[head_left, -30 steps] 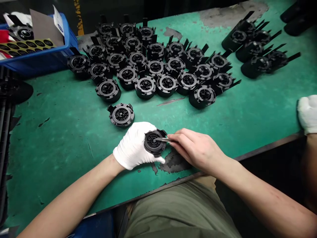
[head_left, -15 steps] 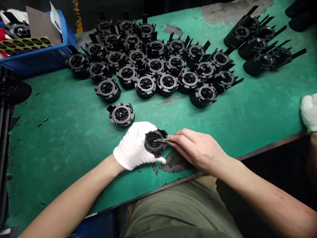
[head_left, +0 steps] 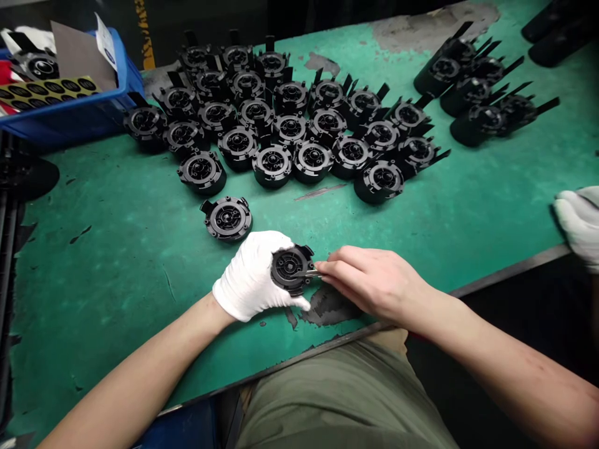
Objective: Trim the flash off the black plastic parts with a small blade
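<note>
My left hand (head_left: 255,274), in a white glove, is closed around a round black plastic part (head_left: 286,260), its ribbed inner face turned up toward me. Bare, my right hand (head_left: 362,274) pinches a pair of metal tweezers (head_left: 314,273). The tweezers' tip lies over the part's face, a little below its centre; whether it touches cannot be told. Just beyond my left hand, a similar black part (head_left: 229,218) rests alone on the green table.
Several rows of like black parts (head_left: 274,161) stand across the table's far side. More black cylinders (head_left: 477,121) are at the far right. A blue bin (head_left: 70,118) with sticker sheets (head_left: 44,90) sits at the left. Another person's gloved hand (head_left: 580,221) is at the right edge.
The tweezers' tip has shifted from the centre of the held part to lower on its face. The other person's gloved hand has come further into view; my view has shifted slightly.
</note>
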{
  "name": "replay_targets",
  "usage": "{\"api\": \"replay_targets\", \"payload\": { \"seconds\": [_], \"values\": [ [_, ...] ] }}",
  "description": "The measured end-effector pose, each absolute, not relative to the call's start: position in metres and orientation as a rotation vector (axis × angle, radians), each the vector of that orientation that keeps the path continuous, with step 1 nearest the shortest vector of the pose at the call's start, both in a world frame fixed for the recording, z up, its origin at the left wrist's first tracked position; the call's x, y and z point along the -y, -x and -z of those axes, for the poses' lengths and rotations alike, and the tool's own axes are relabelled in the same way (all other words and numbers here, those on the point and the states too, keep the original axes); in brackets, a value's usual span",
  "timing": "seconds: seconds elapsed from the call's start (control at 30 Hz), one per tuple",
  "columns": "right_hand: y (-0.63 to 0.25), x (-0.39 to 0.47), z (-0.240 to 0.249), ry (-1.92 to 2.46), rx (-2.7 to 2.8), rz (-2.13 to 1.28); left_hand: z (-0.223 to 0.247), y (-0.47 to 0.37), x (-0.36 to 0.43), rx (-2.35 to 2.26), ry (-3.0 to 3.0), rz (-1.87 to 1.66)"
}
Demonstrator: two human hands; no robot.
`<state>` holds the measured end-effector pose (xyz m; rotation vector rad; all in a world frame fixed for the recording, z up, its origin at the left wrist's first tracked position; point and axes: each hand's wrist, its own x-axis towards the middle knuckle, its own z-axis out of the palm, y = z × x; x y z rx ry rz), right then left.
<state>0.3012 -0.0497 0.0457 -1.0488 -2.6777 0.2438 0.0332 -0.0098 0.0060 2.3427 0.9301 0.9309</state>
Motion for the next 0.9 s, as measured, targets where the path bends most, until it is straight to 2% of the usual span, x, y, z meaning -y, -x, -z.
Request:
{"api": "replay_targets", "payload": {
  "seconds": [0.33, 0.57, 0.9],
  "values": [
    [-0.295, 0.061, -0.037, 1.350, 2.166, -0.633, -0.014, -0.019, 0.011, -0.843, -2.056, -0.802],
    [-0.271, 0.061, -0.034, 1.409, 1.993, -0.782, -0.015, -0.031, 0.014, -0.991, -2.063, -0.836],
    [-0.274, 0.064, -0.036, 1.465, 1.972, -0.813, -0.021, -0.031, 0.015, -0.962, -2.081, -0.781]
  ]
}}
